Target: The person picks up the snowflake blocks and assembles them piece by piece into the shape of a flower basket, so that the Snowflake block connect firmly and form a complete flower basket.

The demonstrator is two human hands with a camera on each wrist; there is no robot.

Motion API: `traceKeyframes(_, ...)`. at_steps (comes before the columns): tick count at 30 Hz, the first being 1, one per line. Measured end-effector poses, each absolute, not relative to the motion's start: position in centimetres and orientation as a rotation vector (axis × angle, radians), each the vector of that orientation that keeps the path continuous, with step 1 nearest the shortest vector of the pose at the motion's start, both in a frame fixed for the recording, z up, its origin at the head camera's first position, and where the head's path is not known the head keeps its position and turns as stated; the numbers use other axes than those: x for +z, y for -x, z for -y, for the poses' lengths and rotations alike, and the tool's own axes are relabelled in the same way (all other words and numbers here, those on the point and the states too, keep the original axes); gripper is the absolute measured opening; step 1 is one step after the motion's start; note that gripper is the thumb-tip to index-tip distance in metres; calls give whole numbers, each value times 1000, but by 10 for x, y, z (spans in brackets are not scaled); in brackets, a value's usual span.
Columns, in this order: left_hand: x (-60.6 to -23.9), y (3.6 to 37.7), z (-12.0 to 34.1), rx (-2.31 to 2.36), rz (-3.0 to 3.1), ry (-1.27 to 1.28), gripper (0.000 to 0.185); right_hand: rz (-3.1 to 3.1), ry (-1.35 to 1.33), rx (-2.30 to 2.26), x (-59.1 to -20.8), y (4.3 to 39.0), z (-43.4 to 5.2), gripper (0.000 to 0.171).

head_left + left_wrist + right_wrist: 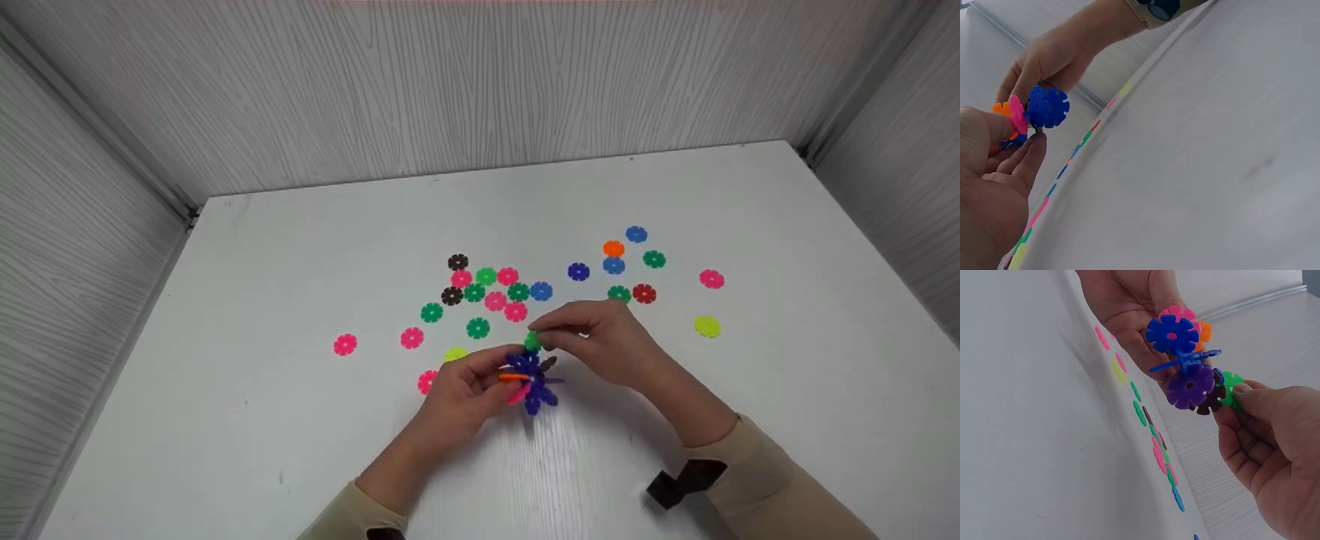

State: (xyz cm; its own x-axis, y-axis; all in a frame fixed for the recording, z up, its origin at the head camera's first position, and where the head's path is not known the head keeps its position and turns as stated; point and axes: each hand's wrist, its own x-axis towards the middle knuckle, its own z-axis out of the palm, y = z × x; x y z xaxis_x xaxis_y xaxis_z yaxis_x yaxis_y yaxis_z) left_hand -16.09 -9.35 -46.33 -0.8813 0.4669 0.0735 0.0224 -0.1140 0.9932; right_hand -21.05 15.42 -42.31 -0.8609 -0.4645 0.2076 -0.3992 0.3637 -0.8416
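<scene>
While my left hand (465, 386) angles in from the lower left, its thumb and fingers grip the cluster (534, 386) above the table (225, 337); my right hand (611, 345), slanting in from the right, pinches a green disc (532, 341) at the cluster's far edge.

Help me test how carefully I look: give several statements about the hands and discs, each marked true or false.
1. The right hand pinches a green disc. True.
2. The left hand lies idle. False: it holds a cluster of joined discs.
3. The cluster is all one colour. False: it includes blue, pink and orange.
4. A red disc lies on the table. True.
5. Every loose disc is pink. False: one yellow disc lies right of the right hand.
</scene>
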Motion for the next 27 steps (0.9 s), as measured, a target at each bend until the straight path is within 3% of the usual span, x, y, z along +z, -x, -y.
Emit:
traceKeyframes(14, -463, 161, 95, 2068, -1839, -481, 37, -2446, 735, -1541, -427, 210, -154, 19)
traceKeyframes(27, -463, 165, 100, 2105, -1795, -475, 48, -2390, 706, -1559, -425, 213, -156, 23)
